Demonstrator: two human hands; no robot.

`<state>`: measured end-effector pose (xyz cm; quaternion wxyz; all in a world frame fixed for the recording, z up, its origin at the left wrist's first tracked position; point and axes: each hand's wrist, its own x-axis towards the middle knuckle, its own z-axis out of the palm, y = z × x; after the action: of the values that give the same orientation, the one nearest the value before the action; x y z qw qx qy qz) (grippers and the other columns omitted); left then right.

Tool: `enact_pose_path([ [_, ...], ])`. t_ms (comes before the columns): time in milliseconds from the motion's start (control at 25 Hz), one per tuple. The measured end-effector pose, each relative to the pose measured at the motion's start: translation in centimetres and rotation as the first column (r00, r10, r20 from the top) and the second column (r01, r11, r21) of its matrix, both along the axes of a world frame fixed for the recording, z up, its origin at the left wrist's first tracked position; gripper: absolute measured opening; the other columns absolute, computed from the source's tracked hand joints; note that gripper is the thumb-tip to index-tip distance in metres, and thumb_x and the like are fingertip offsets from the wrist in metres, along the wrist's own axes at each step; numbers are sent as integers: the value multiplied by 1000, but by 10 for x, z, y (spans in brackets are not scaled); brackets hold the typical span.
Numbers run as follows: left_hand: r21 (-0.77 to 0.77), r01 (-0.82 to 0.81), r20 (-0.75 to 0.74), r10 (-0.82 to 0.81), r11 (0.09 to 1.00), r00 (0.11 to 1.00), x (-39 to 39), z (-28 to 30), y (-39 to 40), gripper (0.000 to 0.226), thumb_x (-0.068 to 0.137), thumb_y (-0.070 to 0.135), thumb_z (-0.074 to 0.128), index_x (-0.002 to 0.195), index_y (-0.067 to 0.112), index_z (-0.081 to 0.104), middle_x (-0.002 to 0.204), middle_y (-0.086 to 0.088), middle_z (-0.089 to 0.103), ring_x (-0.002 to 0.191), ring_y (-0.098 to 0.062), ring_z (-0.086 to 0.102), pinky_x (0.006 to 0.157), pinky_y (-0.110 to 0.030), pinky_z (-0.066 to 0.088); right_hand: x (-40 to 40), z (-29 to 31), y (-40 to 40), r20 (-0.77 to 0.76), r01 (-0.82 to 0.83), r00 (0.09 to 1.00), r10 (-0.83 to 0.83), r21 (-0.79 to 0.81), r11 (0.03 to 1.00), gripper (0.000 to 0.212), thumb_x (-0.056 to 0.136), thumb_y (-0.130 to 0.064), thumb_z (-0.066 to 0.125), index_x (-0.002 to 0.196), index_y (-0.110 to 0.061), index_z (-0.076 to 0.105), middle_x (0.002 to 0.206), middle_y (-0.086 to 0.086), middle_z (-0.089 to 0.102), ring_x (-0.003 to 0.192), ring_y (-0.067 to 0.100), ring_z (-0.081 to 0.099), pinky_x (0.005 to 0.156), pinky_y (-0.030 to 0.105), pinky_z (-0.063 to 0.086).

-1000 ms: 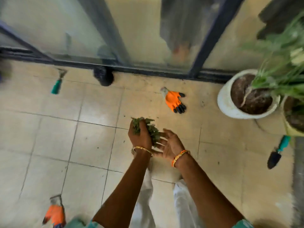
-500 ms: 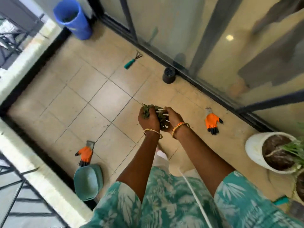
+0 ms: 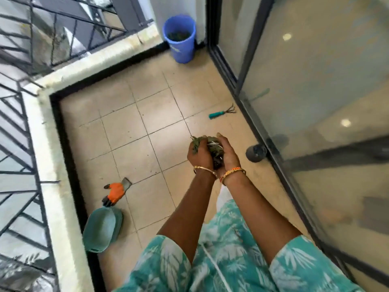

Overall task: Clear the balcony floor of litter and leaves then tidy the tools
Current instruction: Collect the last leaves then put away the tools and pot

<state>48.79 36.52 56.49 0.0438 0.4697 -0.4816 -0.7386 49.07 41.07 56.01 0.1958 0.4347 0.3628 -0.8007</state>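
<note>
Fingers (image 3: 194, 149) of the left hand (image 3: 199, 155) curl around a clump of green leaves (image 3: 211, 145); the right hand (image 3: 228, 153) cups the same clump from the opposite side, its fingers wrapped against the leaves. Both hands press together at mid-height above the tiled floor (image 3: 130, 131), wrists nearly touching, each wrist carrying a bangle.

Containers, left to right:

1. Teal basin (image 3: 102, 229): positioned well to the lower left of the fingers, against the dark skirting of the parapet (image 3: 52, 165). It lies tilted on the floor. Contents cannot be determined.
2. Blue bucket (image 3: 179, 39): positioned well beyond the fingers, in the far corner beside the glass door frame (image 3: 235, 81). It stands upright and holds dark green plant matter at the bottom.
3. Small dark pot (image 3: 255, 153): positioned just right of the fingers, against the door track. Its contents are not visible.

Task item appearance: the leaves are small, dull green and crumpled, packed into one compact bundle; a few leaf tips protrude above the left fingers.

Other items: an orange-and-grey glove (image 3: 115, 191) lies on the floor to the lower left, just beyond the basin. A teal-handled hand rake (image 3: 222, 112) lies beyond and right of the fingers, near the door track.
</note>
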Motion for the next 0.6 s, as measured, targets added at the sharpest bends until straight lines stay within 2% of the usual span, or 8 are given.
enact_pose_path([
  [80,40,-63,-2,63,997,998,-43,9,-2,18,87,1,58,75,12,64,72,-5,62,67,-18,58,65,-25,51,-44,6,-4,-24,-59,998,59,-8,998,78,45,-40,81,112,-3,66,111,16,67,102,30,65,82,36,53],
  [120,55,-93,-8,93,994,996,-64,13,-5,18,87,1,57,74,12,64,72,-6,63,67,-18,58,66,-26,51,-67,9,-6,-41,-81,996,81,-9,997,73,50,-36,81,112,-2,66,112,17,67,102,31,64,82,36,53],
  [240,88,-166,5,167,982,986,-127,22,-22,18,87,3,58,73,13,64,73,-4,63,68,-17,59,69,-29,51,-134,16,-20,-100,-167,981,165,-3,986,36,74,-19,74,105,-1,67,111,19,66,103,32,64,86,38,53],
  [320,116,-193,-28,198,974,980,-171,22,-37,16,90,6,57,75,10,64,74,-5,63,69,-17,59,69,-28,50,-176,19,-36,-161,-222,961,225,36,974,10,79,-6,69,89,-5,69,97,14,69,93,28,66,82,34,55],
  [360,128,-204,-37,210,971,977,-193,21,-46,15,91,9,56,78,9,64,75,-5,63,69,-18,59,69,-28,50,-197,21,-46,-182,-239,951,249,78,968,6,79,-1,67,81,-7,67,87,11,70,86,26,66,79,33,55],
  [440,161,-240,-19,246,957,969,-246,12,-69,15,91,15,58,79,10,65,75,-5,63,70,-19,59,71,-30,50,-248,18,-68,-190,-246,943,272,150,958,17,78,6,65,71,-9,65,75,6,69,78,24,64,79,34,55],
  [520,218,-283,-10,292,934,956,-296,10,-91,12,84,20,61,77,12,66,79,-8,64,75,-24,59,76,-34,49,-299,15,-89,-194,-207,950,243,189,960,19,77,10,63,70,-8,64,69,3,69,75,23,63,78,34,54],
  [600,241,-282,-14,294,929,956,-350,5,-115,9,80,17,60,75,10,64,81,-11,62,78,-26,58,76,-35,48,-352,8,-114,-172,-140,969,176,205,969,18,78,10,61,73,-7,64,63,0,69,71,20,63,72,30,56],
])
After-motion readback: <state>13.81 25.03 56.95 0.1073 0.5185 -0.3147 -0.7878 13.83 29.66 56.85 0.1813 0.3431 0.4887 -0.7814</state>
